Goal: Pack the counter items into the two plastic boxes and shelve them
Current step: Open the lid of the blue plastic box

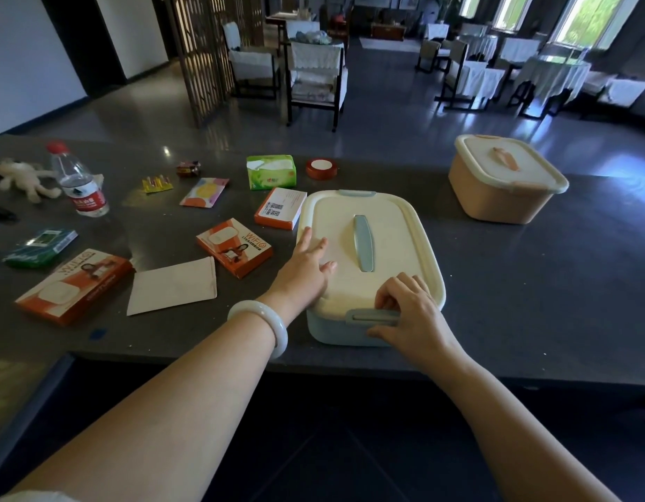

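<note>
The blue box sat at the near edge of the counter with its cream lid still on; the left hand lay flat on the lid's left side, fingers straight and gripping nothing, while the right hand curled its fingers over the near clasp, thumb under it; the orange box stood well apart at the far right, also lidded; none of the loose items, such as the water bottle, the tissue pack, the tape roll and the three orange cartons, had yet been packed; the likely trouble lay in the clasp; a hard pull toward the person could have dragged the box over the edge, unless the left hand pressed firmly; the far clasp looked fastened too, so lifting early might have jammed or flexed the lid.
</note>
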`<state>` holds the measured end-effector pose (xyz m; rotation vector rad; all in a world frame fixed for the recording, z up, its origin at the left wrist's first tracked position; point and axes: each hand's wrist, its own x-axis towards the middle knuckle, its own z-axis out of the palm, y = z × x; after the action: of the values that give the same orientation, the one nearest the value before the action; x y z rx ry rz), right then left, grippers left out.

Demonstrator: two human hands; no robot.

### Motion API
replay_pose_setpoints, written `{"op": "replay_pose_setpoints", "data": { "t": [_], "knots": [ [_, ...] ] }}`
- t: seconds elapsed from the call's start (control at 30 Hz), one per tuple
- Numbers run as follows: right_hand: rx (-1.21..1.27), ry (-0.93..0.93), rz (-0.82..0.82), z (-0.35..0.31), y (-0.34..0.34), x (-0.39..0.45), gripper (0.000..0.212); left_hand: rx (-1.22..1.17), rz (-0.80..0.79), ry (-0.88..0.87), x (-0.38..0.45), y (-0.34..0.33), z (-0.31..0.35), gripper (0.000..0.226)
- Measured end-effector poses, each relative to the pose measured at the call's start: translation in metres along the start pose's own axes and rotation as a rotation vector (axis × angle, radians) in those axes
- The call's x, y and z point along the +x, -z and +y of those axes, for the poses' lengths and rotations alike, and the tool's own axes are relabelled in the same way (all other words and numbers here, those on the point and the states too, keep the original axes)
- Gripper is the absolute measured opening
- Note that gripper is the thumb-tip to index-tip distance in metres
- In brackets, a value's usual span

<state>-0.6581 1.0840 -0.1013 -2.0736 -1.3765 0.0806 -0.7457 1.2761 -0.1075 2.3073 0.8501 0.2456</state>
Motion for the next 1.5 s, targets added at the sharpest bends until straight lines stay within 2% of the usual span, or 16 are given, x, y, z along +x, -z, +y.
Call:
{"op": "replay_pose_setpoints", "data": {
  "t": [0.17, 0.27, 0.37, 0.47, 0.57, 0.73, 0.83, 0.9, 0.97, 1.07, 1.2, 1.37, 1.5],
  "knots": [
    [-0.015, -0.017, -0.087, 0.001, 0.007, 0.005, 0.048, 0.010, -0.022, 0.003, -0.001, 0.003, 0.001, 0.056],
    [0.112, -0.128, -0.138, 0.009, 0.019, 0.015, 0.045, 0.083, -0.034, 0.015, 0.001, 0.009, 0.003, 0.057],
    [0.201, -0.228, -0.096, 0.021, 0.029, 0.035, 0.036, 0.328, 0.054, -0.013, 0.011, 0.017, 0.009, 0.057],
    [0.149, -0.222, -0.071, 0.037, 0.032, 0.067, 0.026, 0.412, 0.116, -0.071, 0.034, 0.019, 0.023, 0.058],
    [0.126, -0.188, -0.041, 0.054, 0.029, 0.106, 0.019, 0.464, 0.105, -0.092, 0.064, 0.017, 0.032, 0.058],
    [0.006, -0.091, -0.056, 0.083, 0.017, 0.179, 0.033, 0.531, -0.017, 0.009, 0.091, 0.000, 0.028, 0.067],
    [-0.065, -0.066, -0.114, 0.094, 0.013, 0.222, 0.050, 0.569, 0.041, -0.041, 0.088, -0.013, 0.018, 0.066],
    [-0.088, -0.107, -0.253, 0.100, 0.009, 0.250, 0.056, 0.550, 0.076, -0.055, 0.088, -0.015, 0.013, 0.065],
    [-0.050, -0.172, -0.389, 0.103, 0.005, 0.269, 0.049, 0.541, 0.094, -0.052, 0.090, -0.015, 0.011, 0.065],
    [-0.063, -0.139, -0.417, 0.110, 0.000, 0.281, 0.028, 0.529, 0.114, -0.037, 0.090, -0.017, 0.011, 0.066],
    [-0.098, -0.102, -0.410, 0.115, -0.004, 0.286, 0.038, 0.517, 0.105, -0.016, 0.091, -0.017, 0.013, 0.068],
    [-0.243, -0.063, -0.483, 0.115, -0.006, 0.292, 0.032, 0.549, 0.109, -0.006, 0.091, -0.016, 0.015, 0.070],
    [-0.046, -0.178, -0.459, 0.117, -0.005, 0.296, 0.043, 0.552, 0.101, -0.005, 0.091, -0.016, 0.015, 0.069]
  ]
}}
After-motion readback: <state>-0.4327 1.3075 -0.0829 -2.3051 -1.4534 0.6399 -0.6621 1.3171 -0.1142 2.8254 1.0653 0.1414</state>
